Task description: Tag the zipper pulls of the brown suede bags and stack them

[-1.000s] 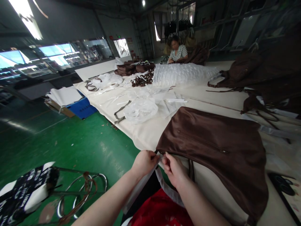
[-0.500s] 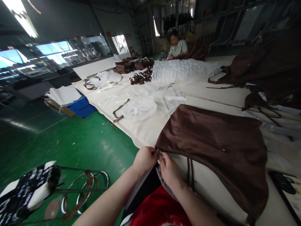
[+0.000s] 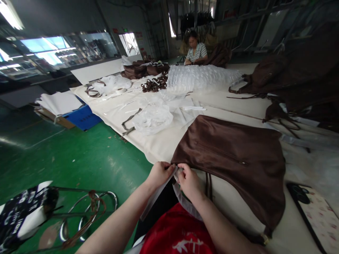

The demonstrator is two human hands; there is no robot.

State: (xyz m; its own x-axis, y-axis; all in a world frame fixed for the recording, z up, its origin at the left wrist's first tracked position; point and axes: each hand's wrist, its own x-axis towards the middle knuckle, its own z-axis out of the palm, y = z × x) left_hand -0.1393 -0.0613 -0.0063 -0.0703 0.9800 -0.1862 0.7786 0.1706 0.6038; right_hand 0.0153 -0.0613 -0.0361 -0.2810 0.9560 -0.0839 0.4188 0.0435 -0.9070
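A dark brown bag [image 3: 227,141] with a zip across its side lies flat on the table in front of me. At its near left corner my left hand [image 3: 160,175] is closed, thumb and fingers pinching a whitish translucent strip [image 3: 155,201]. Close beside it, my right hand [image 3: 188,181] pinches the same strip with bent fingers. The strip's ends hang below both hands toward my lap. What lies right between the fingertips is too small to make out. Two thin brown cords [image 3: 208,185] come out from under the bag's near edge.
Crumpled clear plastic [image 3: 153,118] lies beyond my hands, with bubble wrap [image 3: 201,77] farther back. More brown bags [image 3: 280,76] are piled at the right. A phone [image 3: 312,215] lies near right. A person [image 3: 196,53] sits across the table. A stool [image 3: 87,215] stands on the left.
My view has shifted slightly to the right. The fingers of both hands have moved a little on the strip, and more of it shows below them. The bag lies where it was.
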